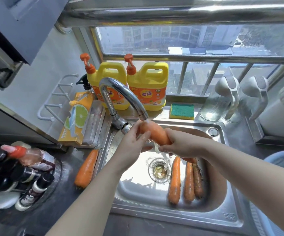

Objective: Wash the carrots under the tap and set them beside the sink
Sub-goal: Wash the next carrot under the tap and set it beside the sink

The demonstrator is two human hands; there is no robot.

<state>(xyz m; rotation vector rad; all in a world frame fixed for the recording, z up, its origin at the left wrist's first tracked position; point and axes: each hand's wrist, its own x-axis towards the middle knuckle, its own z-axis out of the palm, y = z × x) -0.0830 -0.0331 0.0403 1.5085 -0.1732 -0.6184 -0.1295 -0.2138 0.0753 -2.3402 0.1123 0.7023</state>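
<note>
Squarely under the tap point(120, 92), near the middle of the frame, the held carrot point(154, 133) lies slanted, its upper end touching the stream at the spout and its lower end pointing toward the right of the frame; both hands are on it. The left hand point(131, 149) reaches in from the lower left; its fingers point(134, 128) are curled round the carrot's upper end, the thumb lying across its near side. The right hand point(183, 145) comes in from the right edge; its fingers point(165, 148) are wrapped round the lower end, so the orange middle shows bare between the two grips. Water runs off below the hands toward the drain point(160, 169) of the sink point(171, 217).

Three carrots point(188, 181) lie side by side on the basin floor, just right of the drain and below the right hand; the rightmost looks darker. A lone carrot point(86, 169) rests on the worktop point(68, 198), just beside the sink's left rim. Two yellow detergent jugs point(110, 86) stand behind the tap; a green sponge point(182, 110) lies to their right.
</note>
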